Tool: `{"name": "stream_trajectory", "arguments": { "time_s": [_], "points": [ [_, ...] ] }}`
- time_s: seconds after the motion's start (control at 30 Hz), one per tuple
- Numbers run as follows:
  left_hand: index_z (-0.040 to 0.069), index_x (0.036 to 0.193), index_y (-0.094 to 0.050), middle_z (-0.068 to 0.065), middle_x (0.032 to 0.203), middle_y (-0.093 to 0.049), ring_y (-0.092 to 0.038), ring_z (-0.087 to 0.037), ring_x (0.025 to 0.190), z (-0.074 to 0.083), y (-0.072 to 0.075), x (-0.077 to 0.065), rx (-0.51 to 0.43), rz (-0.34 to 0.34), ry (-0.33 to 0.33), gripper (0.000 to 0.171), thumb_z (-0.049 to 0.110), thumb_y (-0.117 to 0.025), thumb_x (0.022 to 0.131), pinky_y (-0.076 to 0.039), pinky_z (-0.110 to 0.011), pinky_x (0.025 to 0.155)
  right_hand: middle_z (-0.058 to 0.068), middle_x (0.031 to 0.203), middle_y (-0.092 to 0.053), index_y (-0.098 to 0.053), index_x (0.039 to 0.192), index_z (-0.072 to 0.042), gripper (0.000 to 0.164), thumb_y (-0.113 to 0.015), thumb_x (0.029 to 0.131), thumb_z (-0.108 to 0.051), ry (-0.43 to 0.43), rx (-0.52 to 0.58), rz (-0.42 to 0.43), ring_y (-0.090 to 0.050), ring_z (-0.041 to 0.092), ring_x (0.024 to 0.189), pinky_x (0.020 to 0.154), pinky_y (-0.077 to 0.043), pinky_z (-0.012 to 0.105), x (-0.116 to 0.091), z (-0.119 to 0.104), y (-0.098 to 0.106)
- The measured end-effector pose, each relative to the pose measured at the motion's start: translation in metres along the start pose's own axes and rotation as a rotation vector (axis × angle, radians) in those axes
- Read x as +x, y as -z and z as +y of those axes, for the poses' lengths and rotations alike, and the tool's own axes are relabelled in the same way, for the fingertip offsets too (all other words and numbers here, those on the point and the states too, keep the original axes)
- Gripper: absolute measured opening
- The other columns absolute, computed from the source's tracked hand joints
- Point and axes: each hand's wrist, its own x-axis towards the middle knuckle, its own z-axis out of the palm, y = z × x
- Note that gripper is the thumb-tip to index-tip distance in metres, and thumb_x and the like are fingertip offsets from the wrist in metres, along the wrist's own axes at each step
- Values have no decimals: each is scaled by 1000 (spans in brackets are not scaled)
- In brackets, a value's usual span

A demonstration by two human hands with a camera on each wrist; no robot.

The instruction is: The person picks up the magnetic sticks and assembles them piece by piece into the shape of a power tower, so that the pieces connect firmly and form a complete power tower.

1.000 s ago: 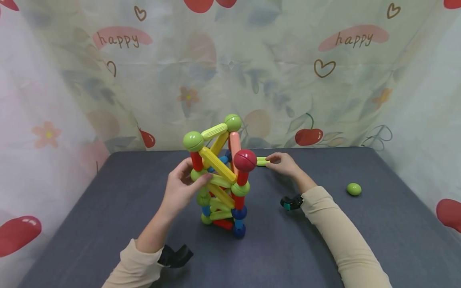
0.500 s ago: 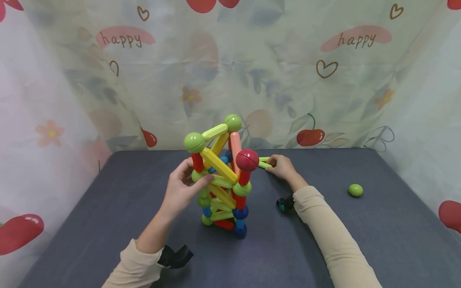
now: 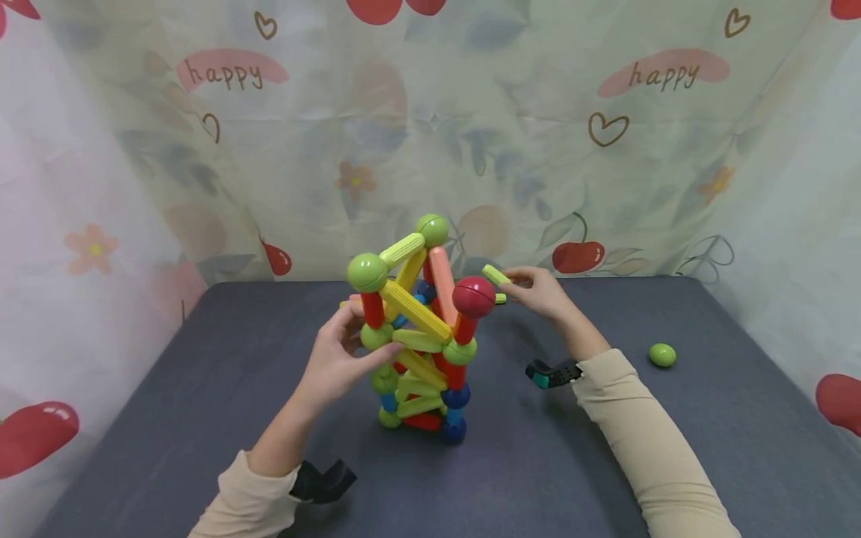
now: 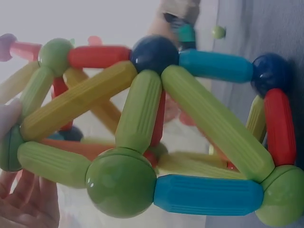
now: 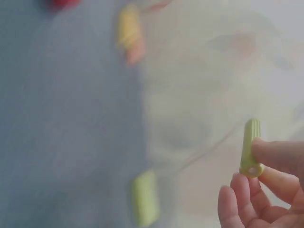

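Note:
A tower of magnetic building sticks and balls (image 3: 418, 310) stands at the middle of the table, leaning slightly. My left hand (image 3: 332, 362) grips it from the left around a green ball (image 3: 377, 337), thumb along the near side; the far fingers are partly hidden. In the left wrist view, that hand's fingers (image 4: 28, 202) show at the lower left. My right hand (image 3: 543, 294) is raised right of the tower's red ball (image 3: 474, 297). Between thumb and fingers it pinches a light green magnetic stick (image 5: 250, 145), ribbed, with a round disc at its end.
Another light green stick (image 5: 146, 198) lies near the table's back edge, mostly hidden behind the red ball in the head view. A loose green ball (image 3: 662, 355) lies at the right. Yellow and pink sticks (image 5: 130, 35) lie farther left at the back. A printed curtain (image 3: 430, 134) hangs behind.
My right hand has picked up one light green stick from the table and lifted it, leaving another there. The tower has shifted slightly right and tilted in my left hand's grip.

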Motion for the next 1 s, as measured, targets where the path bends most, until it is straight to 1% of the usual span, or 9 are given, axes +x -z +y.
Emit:
{"name": "stream_trajectory", "arguments": {
  "time_s": [0.1,0.17,0.27,0.37,0.43,0.5,0.63,0.77,1.0],
  "points": [
    [-2,104,-53,-4,96,-54,-59,-9,86,4,-8,-2,28,15,-15,32,-2,-75,80,-53,-24,78,15,119,-58,-52,134,4,44,-56,99,-20,24,170,12,-59,22,102,91,-52,33,-14,-31,15],
    [0,102,-52,-5,93,-54,-57,-9,83,6,-15,-4,49,31,-27,33,-3,-75,78,-52,-23,75,6,113,-58,-51,134,5,42,-55,99,-20,78,261,29,-57,14,96,88,-52,25,-28,-53,25],
    [1,98,-48,-7,89,-55,-56,-9,81,9,-26,-5,69,51,-52,35,-3,-76,77,-52,-24,70,-1,105,-56,-57,126,-1,31,-52,99,-16,187,412,58,-57,11,91,86,-50,19,-52,-86,37],
    [2,96,-46,-8,87,-57,-56,-9,79,11,-36,-4,77,68,-75,38,-2,-78,76,-52,-24,66,-1,105,-57,-62,116,-8,20,-51,99,-12,291,498,88,-57,14,95,88,-50,19,-73,-115,41],
    [3,95,-46,-8,88,-58,-56,-9,77,12,-41,-3,86,81,-88,38,-1,-78,75,-50,-24,63,-1,106,-59,-63,115,-8,20,-52,99,-11,343,494,109,-58,16,96,89,-50,20,-85,-129,40],
    [3,96,-47,-9,90,-59,-56,-10,75,12,-45,-2,89,93,-99,38,0,-79,75,-50,-25,61,-1,105,-61,-62,118,-4,23,-53,98,-10,375,451,126,-59,16,96,86,-50,21,-94,-138,37],
    [3,97,-47,-10,92,-60,-56,-11,75,12,-50,-2,93,105,-103,38,1,-79,76,-50,-25,61,0,96,-62,-58,122,1,28,-55,96,-8,399,355,146,-63,15,83,73,-53,23,-105,-147,29],
    [4,97,-48,-10,92,-61,-56,-10,76,13,-52,-2,91,109,-82,38,2,-79,76,-50,-24,61,0,87,-59,-56,122,1,28,-57,94,-5,419,285,177,-61,15,70,62,-52,25,-107,-147,21],
    [3,97,-48,-10,92,-61,-56,-11,77,13,-53,-1,89,119,-72,37,2,-79,77,-49,-24,62,7,88,-60,-56,123,-3,30,-58,94,-4,464,215,236,-60,17,71,64,-50,25,-104,-148,15]
  ]
}}
